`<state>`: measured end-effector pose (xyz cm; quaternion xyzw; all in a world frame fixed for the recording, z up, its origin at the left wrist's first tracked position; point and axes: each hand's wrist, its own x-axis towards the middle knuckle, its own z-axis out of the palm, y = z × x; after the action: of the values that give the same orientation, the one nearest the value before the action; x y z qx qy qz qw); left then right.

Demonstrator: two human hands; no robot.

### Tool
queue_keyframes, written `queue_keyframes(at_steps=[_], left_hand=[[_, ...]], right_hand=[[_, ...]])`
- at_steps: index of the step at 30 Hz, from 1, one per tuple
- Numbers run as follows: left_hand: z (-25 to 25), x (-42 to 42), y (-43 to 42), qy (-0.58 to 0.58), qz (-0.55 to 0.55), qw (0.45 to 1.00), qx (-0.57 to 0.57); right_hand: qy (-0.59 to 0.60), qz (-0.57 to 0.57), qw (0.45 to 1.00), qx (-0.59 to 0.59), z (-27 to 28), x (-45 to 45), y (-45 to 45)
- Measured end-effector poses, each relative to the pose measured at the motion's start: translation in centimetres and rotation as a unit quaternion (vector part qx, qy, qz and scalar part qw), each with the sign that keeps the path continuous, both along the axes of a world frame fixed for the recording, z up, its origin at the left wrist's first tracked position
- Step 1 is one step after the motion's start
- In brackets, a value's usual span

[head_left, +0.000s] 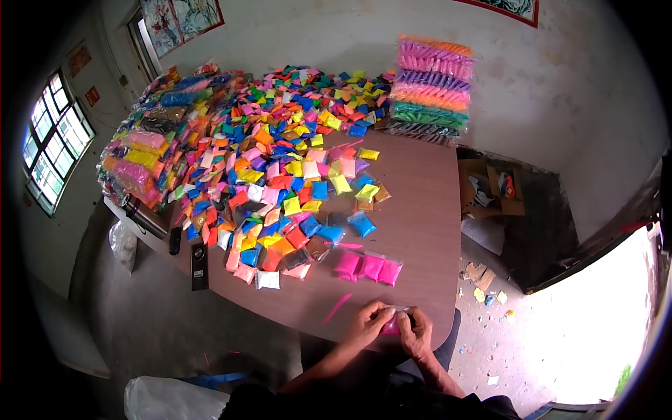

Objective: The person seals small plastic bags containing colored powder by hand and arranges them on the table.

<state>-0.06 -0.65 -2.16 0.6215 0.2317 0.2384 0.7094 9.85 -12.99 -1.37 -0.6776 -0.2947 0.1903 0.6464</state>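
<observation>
Near the table's front edge, my left hand (369, 323) and my right hand (416, 332) pinch the top of a small clear packet with bright pink filling (391, 326). Thumbs and fingers of both hands meet along its upper edge and cover part of it. Just beyond my hands, three pink packets (369, 267) lie side by side. A thin pink strip (337, 308) rests on the table to the left of my left hand. Another pink strip (350, 246) lies behind the three packets.
A big heap of multicoloured packets (280, 161) covers the table's left and back. Stacked bundles of coloured strips (432, 91) stand at the back right. A steel flask (145, 217) and a dark phone-like object (199, 267) lie along the left edge. An open cardboard box (511, 194) sits beyond the right edge.
</observation>
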Motion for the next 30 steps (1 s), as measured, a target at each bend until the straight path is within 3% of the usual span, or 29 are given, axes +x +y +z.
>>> queue_keyframes(at_steps=[6,11,17,23,25,30], left_hand=[[0.3,0.1,0.1,0.03,-0.04,0.999,0.003],[-2.1,0.1,0.2,-0.001,-0.026,1.0,0.003],[1.7,0.3,-0.3,-0.009,-0.023,0.999,-0.023],[0.0,0.1,0.4,0.053,-0.069,0.994,0.061],[-1.0,0.6,-0.2,-0.003,0.003,0.999,0.044],[0.1,0.1,0.1,0.014,-0.01,1.0,0.022]], right_hand=[[0.039,-0.019,0.999,0.021,-0.1,0.0,-0.2],[-0.018,0.007,1.0,0.012,0.2,0.1,0.1],[0.049,0.001,0.998,0.032,0.3,-0.1,-0.1],[0.072,-0.006,0.997,0.039,1.4,-0.2,0.1],[0.046,0.007,0.999,0.021,1.9,0.0,0.1],[0.038,0.025,0.999,-0.01,1.9,0.1,0.0]])
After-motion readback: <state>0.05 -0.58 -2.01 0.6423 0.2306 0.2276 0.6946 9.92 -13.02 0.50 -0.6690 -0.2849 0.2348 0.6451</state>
